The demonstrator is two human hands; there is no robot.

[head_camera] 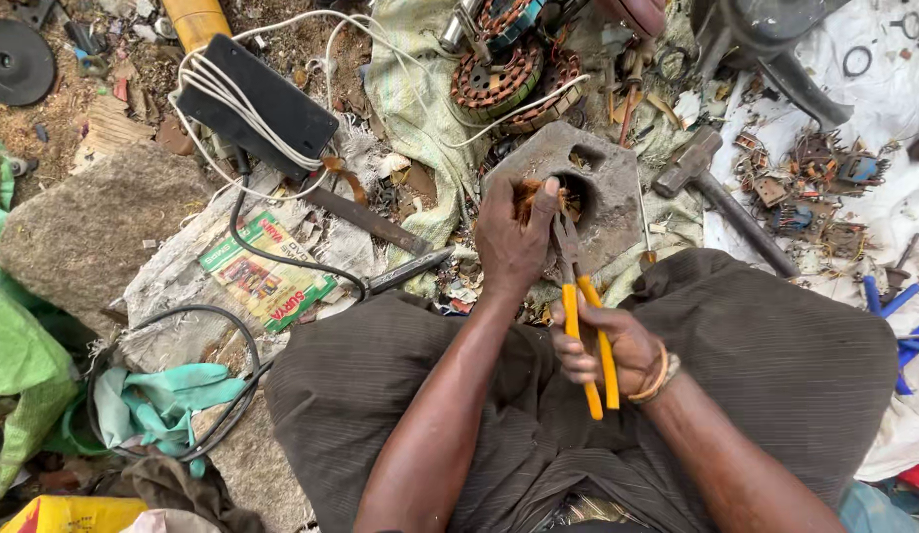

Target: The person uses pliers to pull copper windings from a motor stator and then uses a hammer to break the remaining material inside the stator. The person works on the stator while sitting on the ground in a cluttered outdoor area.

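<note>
Down on the ground, the left hand (512, 240) is closed over a bunch of copper wire (532, 197), pinning it at the mouth of a round hole in the grey block (608, 192). The right hand (606, 347) is wrapped tight around the yellow handles of the pliers (576, 296), whose nose points up at that same tuft, just beside the left thumb.

To do this well, I'd say the pliers want to bite low on the strands, close to where they leave the hole, with the left hand holding the bundle taut so it does not slip. The pull looks best kept in line with the hole; twisting sideways could snap thin strands short. That thumb sits very near the nose and should keep clear.

As for containers, the block itself acts as one: its round hole holds the copper, and a smaller square pocket (583, 158) above it shows only a few scraps I cannot make out. Behind it lie wound stators (499, 79), a hammer (698, 170) rests to the right on white cloth, and a black box (254, 104) wrapped in white cord sits up left.
</note>
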